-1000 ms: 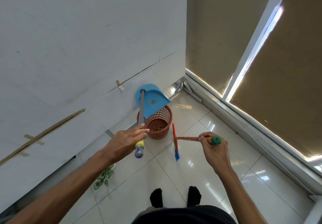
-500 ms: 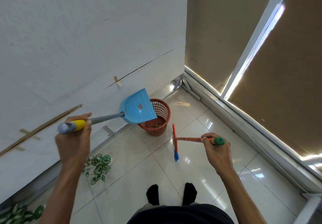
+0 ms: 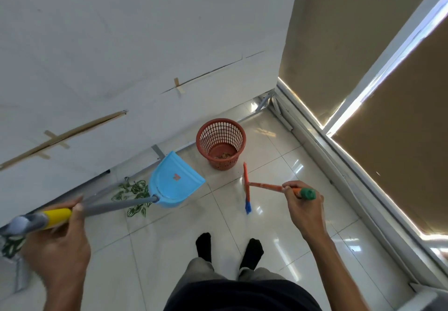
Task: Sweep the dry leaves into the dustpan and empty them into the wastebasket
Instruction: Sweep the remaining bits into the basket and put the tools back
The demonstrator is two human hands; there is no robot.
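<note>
With both hands clamped, left hand (image 3: 58, 245) on the dustpan (image 3: 173, 182), right hand (image 3: 304, 207) on the broom (image 3: 247, 187), the pan could clip the wastebasket (image 3: 221, 142) at two o'clock.

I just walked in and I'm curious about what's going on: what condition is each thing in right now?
Blue plastic dustpan: held off to the left of the basket, pan looks empty.
Red mesh plastic wastebasket: upright on the floor, dry leaves at the bottom.
Orange-handled broom with blue bristles: held, bristles down.
Left hand: closed on the dustpan handle.
Right hand: closed on the broom handle.
</note>
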